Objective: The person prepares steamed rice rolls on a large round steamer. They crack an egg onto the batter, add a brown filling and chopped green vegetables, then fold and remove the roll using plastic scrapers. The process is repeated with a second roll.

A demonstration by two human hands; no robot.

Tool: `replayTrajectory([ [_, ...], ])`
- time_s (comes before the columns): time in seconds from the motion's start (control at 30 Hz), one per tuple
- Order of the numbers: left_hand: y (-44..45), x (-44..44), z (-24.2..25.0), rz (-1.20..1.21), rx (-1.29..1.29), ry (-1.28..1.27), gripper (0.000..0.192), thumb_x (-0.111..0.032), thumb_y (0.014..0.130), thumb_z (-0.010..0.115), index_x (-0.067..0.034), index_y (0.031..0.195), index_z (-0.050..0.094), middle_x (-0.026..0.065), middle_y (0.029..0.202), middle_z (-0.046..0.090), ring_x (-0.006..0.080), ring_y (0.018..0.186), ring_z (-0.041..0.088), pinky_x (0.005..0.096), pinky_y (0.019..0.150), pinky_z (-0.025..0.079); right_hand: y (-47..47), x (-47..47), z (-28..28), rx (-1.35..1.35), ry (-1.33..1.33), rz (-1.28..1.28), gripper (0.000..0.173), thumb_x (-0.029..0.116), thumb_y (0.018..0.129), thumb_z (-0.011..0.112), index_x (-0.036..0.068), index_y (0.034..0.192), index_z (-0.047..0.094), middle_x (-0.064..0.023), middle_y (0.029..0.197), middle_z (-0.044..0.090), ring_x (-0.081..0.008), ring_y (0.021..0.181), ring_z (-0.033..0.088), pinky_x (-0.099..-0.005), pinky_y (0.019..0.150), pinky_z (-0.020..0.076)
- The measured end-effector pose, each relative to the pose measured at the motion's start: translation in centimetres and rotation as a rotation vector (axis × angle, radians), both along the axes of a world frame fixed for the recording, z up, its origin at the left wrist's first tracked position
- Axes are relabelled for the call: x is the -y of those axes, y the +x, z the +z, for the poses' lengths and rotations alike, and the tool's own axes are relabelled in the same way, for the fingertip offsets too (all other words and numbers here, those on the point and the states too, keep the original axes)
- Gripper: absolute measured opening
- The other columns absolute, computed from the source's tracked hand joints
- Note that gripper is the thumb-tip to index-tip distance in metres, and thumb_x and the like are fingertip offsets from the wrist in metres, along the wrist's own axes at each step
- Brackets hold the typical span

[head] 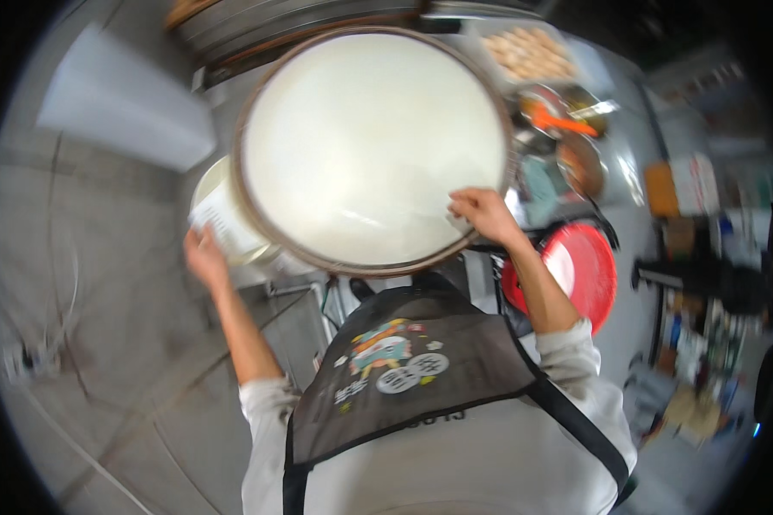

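A wide round pan or griddle (504, 122) with a brown rim stands before me. Its smooth, glossy white surface could be batter, liquid or a sheet; I cannot tell which. Over its near right edge is my right hand (486, 212), fingers curled together and nothing visible in them. My left hand (207, 257) is out to the left, fingertips at the corner of a white rectangular piece (229, 222) bearing print. That piece lies against a cream bucket (211, 177), partly hidden by the pan. Whether it is a bucket label or something held is unclear.
At the far right sits a clear bin of eggs (528, 55). Nearer are metal bowls (580, 164), an orange-handled utensil (560, 122) and a teal cloth (540, 187). A red basin (596, 277) is beside my right forearm. A white box (125, 96) stands at left; cables (84, 454) cross the floor.
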State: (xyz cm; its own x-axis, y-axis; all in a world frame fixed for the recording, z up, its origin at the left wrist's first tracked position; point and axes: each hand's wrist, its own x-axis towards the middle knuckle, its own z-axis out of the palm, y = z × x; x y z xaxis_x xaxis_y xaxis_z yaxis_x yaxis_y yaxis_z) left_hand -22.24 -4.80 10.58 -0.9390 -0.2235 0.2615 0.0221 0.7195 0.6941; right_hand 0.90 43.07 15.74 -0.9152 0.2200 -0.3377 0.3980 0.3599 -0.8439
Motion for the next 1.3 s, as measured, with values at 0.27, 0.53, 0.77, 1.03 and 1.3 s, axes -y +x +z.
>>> replayTrajectory([
  [0.27, 12.7, -6.1, -2.6, 0.049, 0.261, 0.340, 0.033, -0.019, 0.095, 0.057, 0.009, 0.114, 0.059, 0.0103, 0.096, 0.065, 0.0174, 0.084, 0.060, 0.0298, 0.078, 0.048, 2.1, -29.4, 3.2, 0.083, 1.010, -0.798, 0.042, 0.044, 0.080, 0.070, 0.001, 0.084, 0.071, -0.0155, 0.077, 0.070, -0.0321, 0.077, 0.068, -0.0393, 0.071, 0.0518],
  [0.53, 13.6, -12.6, -5.6, 0.080, 0.539, 0.453, 0.043, -0.021, 0.092, 0.054, 0.011, 0.120, 0.051, 0.0148, 0.112, 0.059, 0.0227, 0.094, 0.055, 0.0329, 0.086, 0.044, -8.2, -31.4, -1.8, -0.056, 0.487, -0.491, 0.048, 0.052, 0.073, 0.074, 0.007, 0.087, 0.074, -0.0084, 0.071, 0.069, -0.0188, 0.066, 0.065, -0.0327, 0.062, 0.0510],
  [0.77, 13.2, -14.5, -4.0, 0.098, 0.516, 0.327, 0.041, -0.014, 0.088, 0.053, 0.013, 0.119, 0.051, 0.0182, 0.110, 0.059, 0.0257, 0.092, 0.055, 0.0323, 0.086, 0.043, -11.7, -29.1, -2.3, -0.004, 0.784, -0.416, 0.038, 0.042, 0.078, 0.065, 0.006, 0.086, 0.072, -0.0146, 0.075, 0.070, -0.0288, 0.077, 0.070, -0.0371, 0.074, 0.0550],
  [1.03, 13.0, -13.8, -4.5, 0.058, 0.524, 0.350, 0.045, -0.014, 0.088, 0.052, 0.013, 0.123, 0.050, 0.0195, 0.115, 0.060, 0.0278, 0.097, 0.056, 0.0340, 0.089, 0.043, -9.9, -32.7, 11.5, -0.264, 0.441, -0.507, 0.022, 0.025, 0.085, 0.062, 0.004, 0.084, 0.068, -0.0128, 0.073, 0.067, -0.0269, 0.063, 0.064, -0.0408, 0.060, 0.0510],
  [1.3, 13.3, -11.0, -4.9, -0.035, 0.532, 0.590, 0.049, -0.012, 0.087, 0.062, 0.008, 0.129, 0.048, 0.0164, 0.122, 0.058, 0.0212, 0.104, 0.057, 0.0321, 0.090, 0.045, -6.8, -29.4, -0.3, -0.079, 0.747, -0.882, 0.044, 0.040, 0.083, 0.062, -0.001, 0.093, 0.069, -0.0193, 0.088, 0.069, -0.0301, 0.086, 0.068, -0.0384, 0.076, 0.0537],
])
